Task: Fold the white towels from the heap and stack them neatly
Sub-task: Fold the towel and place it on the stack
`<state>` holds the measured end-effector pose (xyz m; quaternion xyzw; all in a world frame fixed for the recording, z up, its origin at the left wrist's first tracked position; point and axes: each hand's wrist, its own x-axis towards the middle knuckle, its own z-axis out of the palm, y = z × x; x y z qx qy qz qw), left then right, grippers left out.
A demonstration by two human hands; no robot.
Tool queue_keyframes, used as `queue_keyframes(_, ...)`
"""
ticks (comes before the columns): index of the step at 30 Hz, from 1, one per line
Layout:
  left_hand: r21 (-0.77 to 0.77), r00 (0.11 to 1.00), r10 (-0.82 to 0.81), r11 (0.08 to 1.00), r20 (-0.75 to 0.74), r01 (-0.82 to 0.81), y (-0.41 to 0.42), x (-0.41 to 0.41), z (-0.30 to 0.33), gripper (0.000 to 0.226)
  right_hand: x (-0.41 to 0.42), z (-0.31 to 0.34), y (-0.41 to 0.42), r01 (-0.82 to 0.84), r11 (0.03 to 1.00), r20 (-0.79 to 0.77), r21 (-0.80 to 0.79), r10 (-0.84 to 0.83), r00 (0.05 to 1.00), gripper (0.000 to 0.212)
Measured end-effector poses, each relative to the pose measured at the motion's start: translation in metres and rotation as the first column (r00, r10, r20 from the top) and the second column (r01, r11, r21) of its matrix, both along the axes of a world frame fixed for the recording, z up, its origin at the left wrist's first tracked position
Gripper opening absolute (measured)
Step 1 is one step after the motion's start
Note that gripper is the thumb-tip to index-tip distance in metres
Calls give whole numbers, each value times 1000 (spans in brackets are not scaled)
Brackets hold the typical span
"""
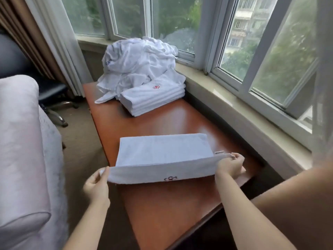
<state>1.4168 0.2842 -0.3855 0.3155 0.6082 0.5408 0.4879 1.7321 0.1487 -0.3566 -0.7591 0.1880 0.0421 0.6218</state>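
White terry towel (165, 152), part-folded, lies across the near half of the reddish-brown wooden desk (180, 204). I see its near edge lifted off the desk and stretched between both hands: my left hand (96, 184) pinches the left corner, my right hand (229, 166) pinches the right corner. Farther along the desk sits a neat stack of folded white towels (153, 98), touching the crumpled white heap (137, 60) behind it.

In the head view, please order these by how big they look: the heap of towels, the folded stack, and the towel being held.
1. Towel being held, but it lies nearest the camera, so this rank is unsure.
2. Heap of towels.
3. Folded stack.
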Motion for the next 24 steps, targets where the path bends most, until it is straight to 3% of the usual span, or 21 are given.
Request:
queue_keyframes(3, -45, 1000, 9, 999, -23, -10, -17, -6, -14, 18, -15, -16, -19, 23, 993, -66, -116, -31, 997, 16)
queue_keyframes(7, -44, 999, 14, 999, -45, -16, -6, 8, -4, 12, -8, -18, -15, -40, 969, -5, -243, 40, 999, 22)
queue_keyframes(13, -9, 996, -3, 1000, -90, 2, 56, 58, 29, 11, 34, -2, 38, -108, 978, -40, -179, 103, 994, 23)
queue_keyframes(17, -6, 985, -55, 999, -164, 54, 97, 90, 31, 36, 67, -7, 78, -170, 979, -2, -112, 171, 985, 28)
queue_keyframes(20, -149, 869, -252, 967, -427, 207, 105, 103, 5, 71, 74, -28, 96, -373, 913, -63, -166, 367, 928, 39)
queue_keyframes(22, -305, 703, -401, 914, -588, 267, 94, 104, -18, 74, 69, -48, 98, -503, 828, -150, -246, 481, 864, 46)
queue_keyframes(24, -450, 560, -487, 867, -670, 216, 79, 99, -37, 71, 62, -67, 89, -585, 715, -242, -383, 534, 811, 47)
